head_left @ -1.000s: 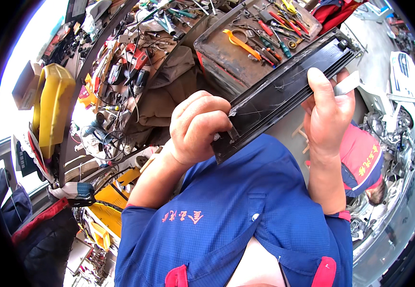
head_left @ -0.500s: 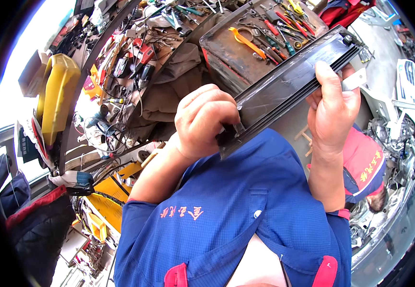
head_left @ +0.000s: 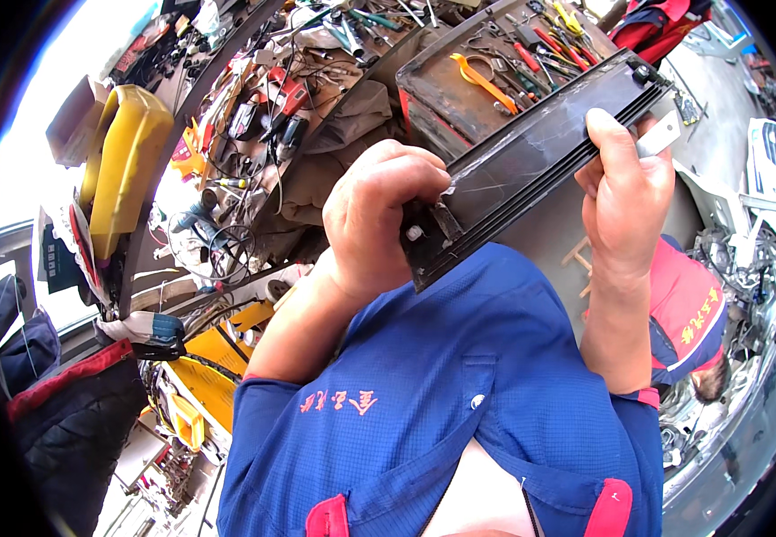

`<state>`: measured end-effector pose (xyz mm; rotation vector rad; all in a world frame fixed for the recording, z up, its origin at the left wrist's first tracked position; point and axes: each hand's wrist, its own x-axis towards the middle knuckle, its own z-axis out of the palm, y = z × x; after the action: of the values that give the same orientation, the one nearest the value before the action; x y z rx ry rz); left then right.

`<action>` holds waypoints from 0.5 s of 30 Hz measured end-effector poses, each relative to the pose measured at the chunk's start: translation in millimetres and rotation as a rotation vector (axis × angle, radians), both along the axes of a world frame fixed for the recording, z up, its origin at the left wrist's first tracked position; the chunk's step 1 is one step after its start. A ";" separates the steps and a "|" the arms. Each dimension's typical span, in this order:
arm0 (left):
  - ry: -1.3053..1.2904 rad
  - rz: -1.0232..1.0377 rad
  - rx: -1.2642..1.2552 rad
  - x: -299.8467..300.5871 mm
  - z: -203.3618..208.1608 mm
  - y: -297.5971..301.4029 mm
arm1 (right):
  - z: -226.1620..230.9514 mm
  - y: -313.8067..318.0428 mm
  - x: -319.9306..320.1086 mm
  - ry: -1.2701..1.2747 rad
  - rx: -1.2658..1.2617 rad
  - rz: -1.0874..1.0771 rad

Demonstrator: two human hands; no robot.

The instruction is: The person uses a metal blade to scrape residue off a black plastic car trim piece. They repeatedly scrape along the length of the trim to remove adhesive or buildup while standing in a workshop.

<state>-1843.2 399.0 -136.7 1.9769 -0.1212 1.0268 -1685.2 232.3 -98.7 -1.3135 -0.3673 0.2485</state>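
Observation:
A long black plastic trim strip (head_left: 522, 159) with ridges along its near edge is held slanting up to the right in front of my chest. My left hand (head_left: 372, 210) is closed around its lower left end, fingers curled over the upper edge; a small clip-like part shows beside the knuckles. Near the far end, my right hand (head_left: 625, 201) grips the strip with the thumb lying on its face. A flat pale piece with a small hole (head_left: 661, 134) sticks out from between the right fingers; its other end is hidden, so its kind is unclear.
Beyond the strip stands a metal-topped cart (head_left: 442, 94) with pliers, screwdrivers and an orange pry tool (head_left: 485, 82). Left of it, a cluttered bench holds a red power tool (head_left: 285, 92) and cables. A co-worker in red and blue (head_left: 688, 309) bends near vehicle parts at right.
My left hand has shifted slightly, uncovering more of the strip's lower left end and its clip-like part. My right hand keeps its grip. The background has moved a little to the right.

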 end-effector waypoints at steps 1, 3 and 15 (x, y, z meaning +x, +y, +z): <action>0.021 0.014 -0.038 -2.1 -1.3 -0.2 | -0.6 1.3 -0.1 -0.004 -0.001 0.006; -0.074 0.027 -0.014 -2.7 -5.2 2.0 | -3.1 2.4 0.8 -0.016 -0.016 0.021; -0.041 0.000 0.066 -11.2 -1.1 6.0 | 1.2 17.9 -17.0 0.001 -0.036 -0.036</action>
<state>-1854.4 405.0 -137.8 2.0149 -0.1800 1.0760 -1702.2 250.2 -97.6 -1.3543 -0.3398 0.2267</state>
